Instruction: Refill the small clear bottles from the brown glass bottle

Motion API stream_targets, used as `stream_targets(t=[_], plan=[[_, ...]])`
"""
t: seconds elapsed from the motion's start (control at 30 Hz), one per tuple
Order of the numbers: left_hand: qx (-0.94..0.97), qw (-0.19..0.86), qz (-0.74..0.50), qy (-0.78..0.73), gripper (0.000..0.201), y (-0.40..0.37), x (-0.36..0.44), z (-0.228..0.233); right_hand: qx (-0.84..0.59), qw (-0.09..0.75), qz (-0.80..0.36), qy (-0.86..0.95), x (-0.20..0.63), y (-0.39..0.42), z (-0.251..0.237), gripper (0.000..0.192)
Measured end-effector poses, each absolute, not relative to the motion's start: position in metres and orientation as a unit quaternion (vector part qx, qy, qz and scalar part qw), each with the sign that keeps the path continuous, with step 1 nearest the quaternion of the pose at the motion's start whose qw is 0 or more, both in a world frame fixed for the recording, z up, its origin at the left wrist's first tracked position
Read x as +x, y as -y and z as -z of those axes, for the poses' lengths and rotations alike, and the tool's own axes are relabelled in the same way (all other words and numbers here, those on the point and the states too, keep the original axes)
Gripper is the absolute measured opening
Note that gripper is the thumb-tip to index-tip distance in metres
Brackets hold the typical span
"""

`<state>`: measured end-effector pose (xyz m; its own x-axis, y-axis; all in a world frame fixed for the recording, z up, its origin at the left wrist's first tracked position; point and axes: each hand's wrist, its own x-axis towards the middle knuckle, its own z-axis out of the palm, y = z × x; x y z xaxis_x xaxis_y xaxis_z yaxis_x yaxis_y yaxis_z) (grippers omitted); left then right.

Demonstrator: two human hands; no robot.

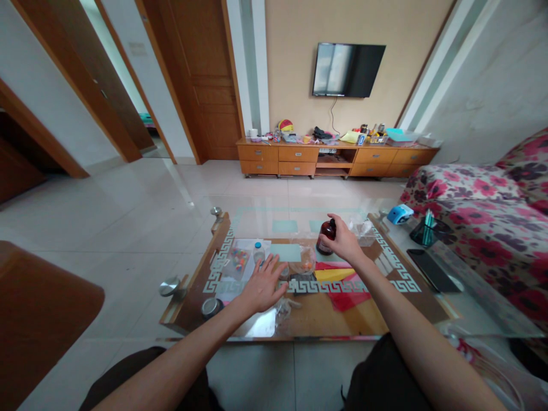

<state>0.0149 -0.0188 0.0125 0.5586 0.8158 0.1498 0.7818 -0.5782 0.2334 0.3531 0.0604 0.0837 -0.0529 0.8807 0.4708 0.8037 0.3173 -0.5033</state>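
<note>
Living room, glass coffee table (411, 319) in front. Right hand (345, 242) closed around dark brown bottle (327, 235), upright on far side of tabletop. Left hand (262, 283) flat, fingers spread open, near small white-capped bottle (258, 252).

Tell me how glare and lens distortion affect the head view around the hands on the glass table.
Head view: wide-angle bending curves the door frames and walls at the edges; daylight glare washes the clear glass tabletop, mirroring the wall. The right hand on the dark brown glass bottle and the flat left hand are sharp and evenly lit, with only soft shadows.
</note>
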Motion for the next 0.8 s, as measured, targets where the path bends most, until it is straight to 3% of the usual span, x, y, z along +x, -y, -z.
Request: stream_targets(t=[0.57,0.8], plan=[[0.882,0.055,-0.133,-0.448,0.081,0.015,0.015,-0.004,-0.421,0.372,-0.159,0.812,0.247,-0.018,-0.092,0.08],[0.881,0.055,-0.142,-0.448,0.083,0.014,0.014,0.001,-0.423,0.365,-0.162,0.814,0.238,-0.009,-0.092,0.079]])
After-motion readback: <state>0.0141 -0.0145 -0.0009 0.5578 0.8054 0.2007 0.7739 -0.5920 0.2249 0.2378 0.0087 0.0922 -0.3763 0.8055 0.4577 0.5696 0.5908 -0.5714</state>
